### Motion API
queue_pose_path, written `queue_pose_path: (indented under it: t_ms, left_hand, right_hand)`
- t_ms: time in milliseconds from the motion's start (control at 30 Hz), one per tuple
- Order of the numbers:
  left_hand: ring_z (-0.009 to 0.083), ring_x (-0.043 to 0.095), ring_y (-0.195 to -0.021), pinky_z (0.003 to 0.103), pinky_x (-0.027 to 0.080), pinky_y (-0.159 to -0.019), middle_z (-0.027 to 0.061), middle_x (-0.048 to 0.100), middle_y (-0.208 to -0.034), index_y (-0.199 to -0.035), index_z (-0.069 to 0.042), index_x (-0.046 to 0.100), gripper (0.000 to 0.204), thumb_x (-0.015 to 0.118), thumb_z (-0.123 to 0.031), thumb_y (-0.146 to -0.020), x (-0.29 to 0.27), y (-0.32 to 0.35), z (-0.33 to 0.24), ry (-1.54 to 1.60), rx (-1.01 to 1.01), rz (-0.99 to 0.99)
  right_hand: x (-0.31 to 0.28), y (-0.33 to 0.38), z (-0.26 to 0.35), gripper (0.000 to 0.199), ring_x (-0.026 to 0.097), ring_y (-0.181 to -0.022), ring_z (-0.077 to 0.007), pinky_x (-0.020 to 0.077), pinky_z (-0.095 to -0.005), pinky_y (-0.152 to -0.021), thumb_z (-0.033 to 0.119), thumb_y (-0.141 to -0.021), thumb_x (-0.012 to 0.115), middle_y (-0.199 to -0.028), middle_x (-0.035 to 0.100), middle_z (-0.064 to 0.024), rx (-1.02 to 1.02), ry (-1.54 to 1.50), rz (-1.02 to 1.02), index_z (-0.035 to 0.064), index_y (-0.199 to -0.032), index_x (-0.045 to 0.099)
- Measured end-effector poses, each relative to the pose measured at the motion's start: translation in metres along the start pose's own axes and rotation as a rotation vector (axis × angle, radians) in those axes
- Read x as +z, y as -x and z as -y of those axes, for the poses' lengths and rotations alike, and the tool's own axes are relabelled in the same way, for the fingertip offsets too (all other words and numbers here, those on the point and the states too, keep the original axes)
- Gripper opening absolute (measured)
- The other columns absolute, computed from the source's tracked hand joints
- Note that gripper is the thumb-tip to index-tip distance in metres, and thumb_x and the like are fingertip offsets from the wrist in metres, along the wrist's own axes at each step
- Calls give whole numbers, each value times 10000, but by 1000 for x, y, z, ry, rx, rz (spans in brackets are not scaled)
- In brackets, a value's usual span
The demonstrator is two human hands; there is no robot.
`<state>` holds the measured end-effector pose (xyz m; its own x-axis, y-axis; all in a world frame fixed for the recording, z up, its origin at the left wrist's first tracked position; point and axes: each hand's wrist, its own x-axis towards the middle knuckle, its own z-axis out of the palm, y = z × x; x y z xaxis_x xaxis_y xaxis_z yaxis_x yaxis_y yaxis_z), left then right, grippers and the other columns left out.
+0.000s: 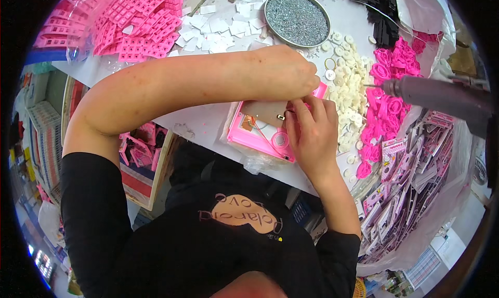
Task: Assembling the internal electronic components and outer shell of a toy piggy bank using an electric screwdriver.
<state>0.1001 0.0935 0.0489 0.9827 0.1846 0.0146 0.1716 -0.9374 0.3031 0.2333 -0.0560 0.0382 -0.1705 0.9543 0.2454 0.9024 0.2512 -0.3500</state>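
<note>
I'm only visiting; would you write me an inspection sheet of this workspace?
Surface: white tabletop, smudged near its front edge.
Job's things: open pink plastic case, a flat beige-grey panel over part of it.
Clutter: white paper squares, round metal tray of small grey screws, cream round plastic parts, pink plastic loops.
Hands: left hand over the case's far side, fingers mostly hidden; right hand at the panel, grip unclear.
Cables: thin orange-red wire inside the case.
Surroundings: grey handheld power tool at right; wooden box with pink plastic parts below the table edge.
</note>
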Motion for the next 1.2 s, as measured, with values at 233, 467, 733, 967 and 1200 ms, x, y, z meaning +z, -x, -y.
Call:
queue_pose_path:
  t_ms: [233,467,733,967,1200]
  left_hand:
    - [365,703,-821,443,568,-714,178,688,-833,-915,-15,704,143,666,-116,-820,1,-8,11,110,-78,118]
    - [369,682,-804,444,536,-718,156,701,-850,-910,-33,729,212,690,-238,-876,-9,18,34,258,-444,-490]
    - [238,640,-892,400,408,-861,25,668,-881,-868,-96,726,148,741,-240,-838,19,33,22,159,-294,-579]
    - [257,638,-825,379,424,-832,44,682,-856,-897,-93,704,120,755,-183,-836,16,47,4,354,-299,-489]
    - [241,640,-844,373,416,-841,43,686,-887,-930,-85,690,88,732,-107,-855,25,49,3,386,-166,-558]
  right_hand:
    - [-6,-5,7,378,549,-1019,-325,451,-447,-880,66,-816,717,-1120,600,-132,29,39,99,-19,-1175,638]
    - [-10,2,8,430,551,-1069,-315,457,-446,-923,98,-806,713,-1147,595,-135,-93,247,144,-35,-1209,641]
    - [-24,-32,-18,159,622,-861,-256,503,-372,-756,95,-851,706,-972,667,-120,93,-223,12,5,-981,726]
    - [-4,-49,-21,130,636,-675,-212,495,-319,-606,118,-893,722,-825,674,-106,271,-613,-53,-9,-911,703]
    - [-13,-34,-20,214,661,-925,-320,539,-400,-781,152,-872,726,-1001,691,-138,140,-443,-43,25,-1044,708]
